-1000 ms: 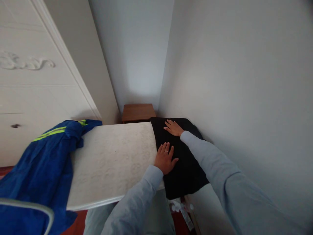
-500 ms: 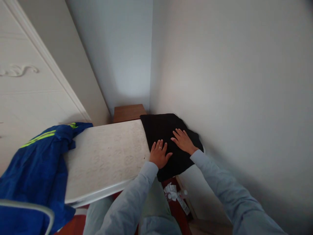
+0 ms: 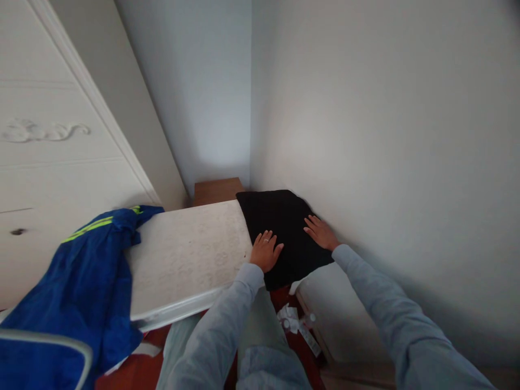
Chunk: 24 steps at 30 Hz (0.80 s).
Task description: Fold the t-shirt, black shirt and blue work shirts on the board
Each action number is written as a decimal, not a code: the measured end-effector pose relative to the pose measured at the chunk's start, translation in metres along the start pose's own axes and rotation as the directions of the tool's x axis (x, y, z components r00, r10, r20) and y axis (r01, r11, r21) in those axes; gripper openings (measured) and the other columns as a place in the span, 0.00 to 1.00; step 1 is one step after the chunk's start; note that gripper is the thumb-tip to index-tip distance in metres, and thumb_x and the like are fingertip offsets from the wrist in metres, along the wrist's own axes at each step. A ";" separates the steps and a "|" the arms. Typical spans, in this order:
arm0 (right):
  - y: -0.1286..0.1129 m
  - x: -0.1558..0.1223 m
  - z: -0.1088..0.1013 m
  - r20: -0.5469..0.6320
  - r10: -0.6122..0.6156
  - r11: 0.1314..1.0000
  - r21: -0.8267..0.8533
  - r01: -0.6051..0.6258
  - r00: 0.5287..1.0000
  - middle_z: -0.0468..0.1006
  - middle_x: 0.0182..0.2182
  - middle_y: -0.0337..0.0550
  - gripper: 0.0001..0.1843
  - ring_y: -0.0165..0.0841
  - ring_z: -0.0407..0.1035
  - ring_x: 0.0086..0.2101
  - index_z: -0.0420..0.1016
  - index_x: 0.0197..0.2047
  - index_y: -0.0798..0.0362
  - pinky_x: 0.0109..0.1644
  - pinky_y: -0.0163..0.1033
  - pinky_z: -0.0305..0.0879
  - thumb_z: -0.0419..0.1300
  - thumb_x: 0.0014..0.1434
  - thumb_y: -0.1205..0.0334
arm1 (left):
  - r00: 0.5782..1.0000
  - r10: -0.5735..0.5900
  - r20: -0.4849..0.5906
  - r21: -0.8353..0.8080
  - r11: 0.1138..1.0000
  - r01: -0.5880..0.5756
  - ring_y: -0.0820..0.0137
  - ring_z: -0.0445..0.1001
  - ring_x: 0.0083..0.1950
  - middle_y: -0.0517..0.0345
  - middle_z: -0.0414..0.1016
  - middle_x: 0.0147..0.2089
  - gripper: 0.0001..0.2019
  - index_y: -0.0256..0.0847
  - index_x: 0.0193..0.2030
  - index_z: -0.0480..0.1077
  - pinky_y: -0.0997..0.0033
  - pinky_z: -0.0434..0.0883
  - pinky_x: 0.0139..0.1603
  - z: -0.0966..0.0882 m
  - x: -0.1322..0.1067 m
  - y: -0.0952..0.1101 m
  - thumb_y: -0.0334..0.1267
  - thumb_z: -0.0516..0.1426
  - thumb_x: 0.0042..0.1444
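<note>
A black cloth (image 3: 280,216) is spread over the right end of a long white board (image 3: 190,249) with a stained top. My left hand (image 3: 266,251) lies on the cloth's left part, fingers spread, a ring on one finger. My right hand (image 3: 322,232) rests flat near the cloth's right edge, beside the wall, with its fingers stretched out. Neither hand grips anything. Over the board's left end hangs a blue garment (image 3: 89,281) with yellow-green stripes.
A white cabinet (image 3: 60,179) with carved trim stands at the left. Behind the board is a brown wooden surface (image 3: 217,189). The pale wall (image 3: 385,135) borders the right side. White scraps (image 3: 289,319) lie on the red floor below. A curved pale bar (image 3: 52,340) crosses the lower left.
My right hand has slid right, toward the cloth's edge by the wall. The left hand stays on the cloth's left part. The view has shifted slightly left.
</note>
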State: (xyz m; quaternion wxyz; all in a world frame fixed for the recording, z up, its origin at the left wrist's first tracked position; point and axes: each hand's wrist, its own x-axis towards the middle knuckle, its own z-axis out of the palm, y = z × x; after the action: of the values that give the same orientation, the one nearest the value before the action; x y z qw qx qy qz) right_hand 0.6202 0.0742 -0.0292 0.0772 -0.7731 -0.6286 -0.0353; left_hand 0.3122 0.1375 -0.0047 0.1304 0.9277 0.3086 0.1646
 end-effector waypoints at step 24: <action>-0.237 0.043 -0.035 -0.223 -0.356 0.857 0.309 0.412 0.907 0.83 0.36 0.52 0.12 0.46 0.78 0.40 0.74 0.31 0.47 0.50 0.53 0.72 0.50 0.55 0.66 | 0.512 -0.803 -0.305 0.197 0.472 0.859 0.47 0.63 0.71 0.34 0.68 0.67 0.32 0.33 0.63 0.67 0.51 0.62 0.67 -0.223 -0.263 -0.251 0.56 0.58 0.61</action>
State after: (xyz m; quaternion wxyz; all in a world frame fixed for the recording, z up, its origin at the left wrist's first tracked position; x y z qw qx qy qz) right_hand 0.3991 0.1573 0.0298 0.2542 -0.6002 -0.7584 0.0010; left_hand -0.1056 0.2012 0.0536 0.0131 0.6492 0.7531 0.1056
